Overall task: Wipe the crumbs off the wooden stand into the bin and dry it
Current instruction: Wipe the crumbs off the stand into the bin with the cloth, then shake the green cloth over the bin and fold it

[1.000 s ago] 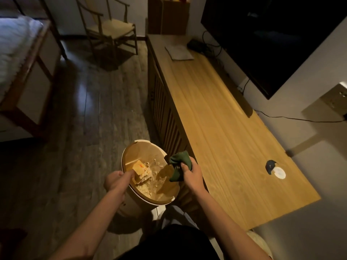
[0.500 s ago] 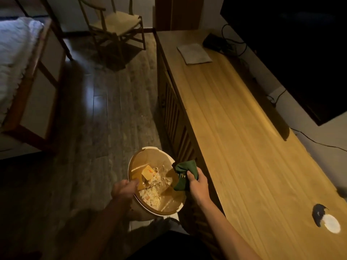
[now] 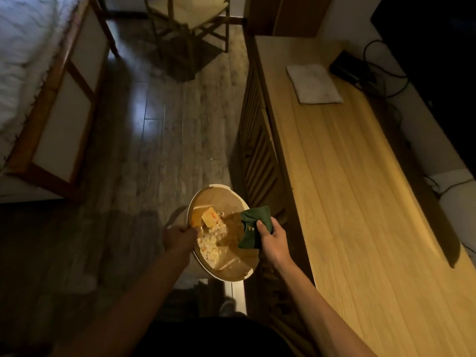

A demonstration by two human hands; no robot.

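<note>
A round bin with a pale rim is tilted beside the front edge of the long wooden stand. Pale crumbs and a yellow packet lie inside it. My left hand grips the bin's left rim. My right hand holds a folded dark green cloth over the bin's right rim, just off the stand's edge.
A folded grey cloth lies on the far part of the stand, next to a black box with cables. A dark TV hangs at the right. A wooden chair and a bed frame stand across the wood floor.
The view has tipped downwards and to the left. Both hands stay at the bin, the left on its rim and the right with the green cloth over it.
</note>
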